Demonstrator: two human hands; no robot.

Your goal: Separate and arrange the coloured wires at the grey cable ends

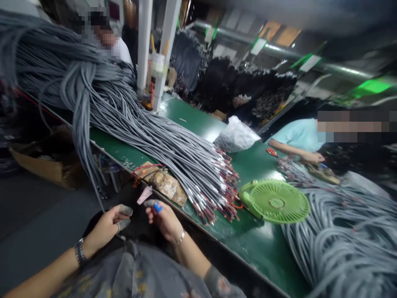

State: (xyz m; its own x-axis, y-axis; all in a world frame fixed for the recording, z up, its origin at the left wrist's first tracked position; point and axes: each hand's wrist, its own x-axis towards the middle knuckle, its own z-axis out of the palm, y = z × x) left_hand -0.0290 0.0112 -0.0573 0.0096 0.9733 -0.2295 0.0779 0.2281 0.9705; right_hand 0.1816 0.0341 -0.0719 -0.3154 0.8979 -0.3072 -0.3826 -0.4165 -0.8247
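Both my hands are low in front of me, off the near edge of the green table (189, 118). My left hand (110, 225) is curled closed, its fingertips in grey covers; what it holds is hidden. My right hand (166, 219) is closed in a pinch on a small blue piece (157, 206). A small pink tag (144, 194) sits just above and between the hands. A big bundle of grey cables (149, 132) lies across the table, its stripped red and white wire ends (220, 194) fanned out to the right of my right hand.
A green fan (276, 203) lies flat on the table beside another grey cable heap (347, 240). A taped brown pad (163, 182) sits at the table edge. A plastic bag (237, 134) lies mid-table. One person in light blue (297, 134) works at the right, another sits far left behind the cables.
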